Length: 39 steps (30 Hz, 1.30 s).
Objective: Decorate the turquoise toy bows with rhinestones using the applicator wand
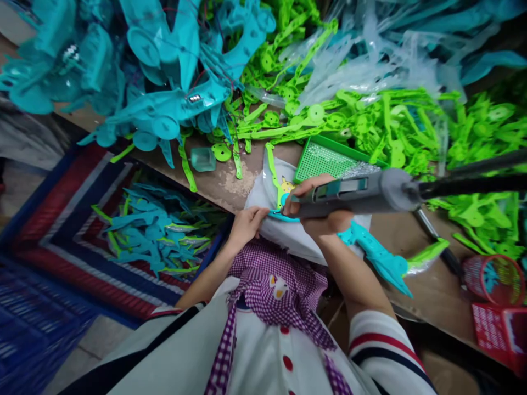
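Observation:
My right hand [323, 224] is wrapped around a grey power screwdriver [370, 193], which lies nearly level and points left. Its tip is at the left end of a turquoise plastic toy part [373, 249]. With thumb and fingers pinched, my left hand [250, 222] holds that same end. The part runs beneath my right forearm, and a lime-green piece [428, 255] with a clear wrapping sticks out at its right. A white cloth [302, 233] lies under the work. Just beyond my hands stands a lime-green strip [272, 167]. The screw itself is too small to make out.
A green mesh tray [325, 159] holds small shiny pieces. Behind it are piles of lime-green parts [370, 118] and turquoise shells [156, 109] with wires. At left, a lined blue crate [82, 219] contains turquoise-and-green pieces. Red baskets [494, 280] stand at right.

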Each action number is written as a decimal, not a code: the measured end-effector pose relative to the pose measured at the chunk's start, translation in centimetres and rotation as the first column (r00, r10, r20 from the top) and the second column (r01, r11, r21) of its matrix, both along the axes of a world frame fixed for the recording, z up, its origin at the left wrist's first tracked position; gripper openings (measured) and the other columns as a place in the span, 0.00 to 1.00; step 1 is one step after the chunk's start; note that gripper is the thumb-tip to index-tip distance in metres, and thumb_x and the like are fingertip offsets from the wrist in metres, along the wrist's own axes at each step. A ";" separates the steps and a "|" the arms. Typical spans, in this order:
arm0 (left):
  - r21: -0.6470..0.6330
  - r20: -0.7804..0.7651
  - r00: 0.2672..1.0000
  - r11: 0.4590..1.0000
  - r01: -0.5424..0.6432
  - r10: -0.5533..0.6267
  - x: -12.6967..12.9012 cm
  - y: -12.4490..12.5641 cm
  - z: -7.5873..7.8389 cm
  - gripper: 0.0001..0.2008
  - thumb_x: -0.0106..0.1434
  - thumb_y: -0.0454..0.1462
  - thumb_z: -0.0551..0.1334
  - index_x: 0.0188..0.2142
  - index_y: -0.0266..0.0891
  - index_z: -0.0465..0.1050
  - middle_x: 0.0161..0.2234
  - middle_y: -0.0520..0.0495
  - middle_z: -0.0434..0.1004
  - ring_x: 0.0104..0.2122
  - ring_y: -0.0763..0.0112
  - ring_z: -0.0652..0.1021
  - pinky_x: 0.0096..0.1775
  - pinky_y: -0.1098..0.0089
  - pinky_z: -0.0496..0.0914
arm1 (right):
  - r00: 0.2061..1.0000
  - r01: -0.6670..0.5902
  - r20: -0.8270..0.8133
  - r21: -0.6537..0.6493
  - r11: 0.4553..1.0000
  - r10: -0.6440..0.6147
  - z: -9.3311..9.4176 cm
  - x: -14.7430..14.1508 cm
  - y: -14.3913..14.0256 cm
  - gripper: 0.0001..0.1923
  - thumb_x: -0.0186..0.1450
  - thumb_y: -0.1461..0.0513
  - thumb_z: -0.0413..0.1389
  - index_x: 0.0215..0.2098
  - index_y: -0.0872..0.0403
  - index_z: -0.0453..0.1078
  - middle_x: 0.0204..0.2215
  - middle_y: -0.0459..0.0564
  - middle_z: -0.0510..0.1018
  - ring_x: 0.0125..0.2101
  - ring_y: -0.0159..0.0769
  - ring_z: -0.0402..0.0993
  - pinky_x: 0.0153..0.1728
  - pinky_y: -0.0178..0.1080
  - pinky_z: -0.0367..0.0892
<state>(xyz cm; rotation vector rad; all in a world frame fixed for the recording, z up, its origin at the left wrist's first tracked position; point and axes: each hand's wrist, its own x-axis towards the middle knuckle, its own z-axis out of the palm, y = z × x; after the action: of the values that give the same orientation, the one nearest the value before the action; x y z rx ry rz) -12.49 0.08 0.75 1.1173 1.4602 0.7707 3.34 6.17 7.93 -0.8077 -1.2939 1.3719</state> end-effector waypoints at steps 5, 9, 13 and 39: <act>0.037 -0.046 0.999 0.999 0.011 -0.009 0.1 0.1 -0.3 0.22 0.68 0.53 0.54 0.27 0.40 0.70 0.12 0.58 0.64 0.13 0.73 0.70 0.22 0.72 0.61 | 0.988 0.143 -0.065 0.042 0.989 -0.140 -0.3 -1.2 -0.3 0.39 0.47 0.26 0.55 0.32 0.49 0.71 0.14 0.40 0.66 0.17 0.35 0.71 0.19 0.39 0.71; 0.052 -0.092 0.996 0.998 0.022 -0.017 0.2 0.1 -0.4 0.23 0.70 0.52 0.54 0.25 0.41 0.68 0.11 0.58 0.64 0.14 0.73 0.71 0.25 0.73 0.63 | 0.994 0.050 -0.096 0.045 0.998 -0.046 0.5 -2.0 0.0 0.36 0.46 0.28 0.58 0.28 0.50 0.69 0.13 0.39 0.64 0.14 0.32 0.68 0.16 0.36 0.68; 0.057 -0.106 0.994 0.998 0.034 -0.028 0.1 0.1 -0.5 0.23 0.70 0.52 0.54 0.25 0.41 0.67 0.11 0.58 0.64 0.15 0.73 0.72 0.25 0.73 0.63 | 0.993 -0.001 -0.122 0.046 0.999 0.007 0.7 -2.5 0.0 0.34 0.47 0.30 0.60 0.27 0.50 0.68 0.12 0.39 0.63 0.13 0.31 0.66 0.13 0.34 0.63; -0.111 0.039 0.999 0.993 0.041 -0.037 -0.7 0.1 0.1 0.24 0.66 0.57 0.55 0.30 0.40 0.70 0.13 0.59 0.65 0.12 0.74 0.72 0.16 0.75 0.59 | 0.806 0.553 0.068 0.270 0.788 -0.588 -3.1 3.0 19.5 0.32 0.61 0.33 0.48 0.34 0.51 0.69 0.19 0.42 0.66 0.23 0.34 0.75 0.24 0.38 0.69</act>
<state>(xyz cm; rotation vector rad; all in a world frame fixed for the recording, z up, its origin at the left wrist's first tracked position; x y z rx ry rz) -13.16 0.15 0.82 1.0381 1.4288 0.6703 6.30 25.65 4.78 -1.0429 -1.1605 0.6619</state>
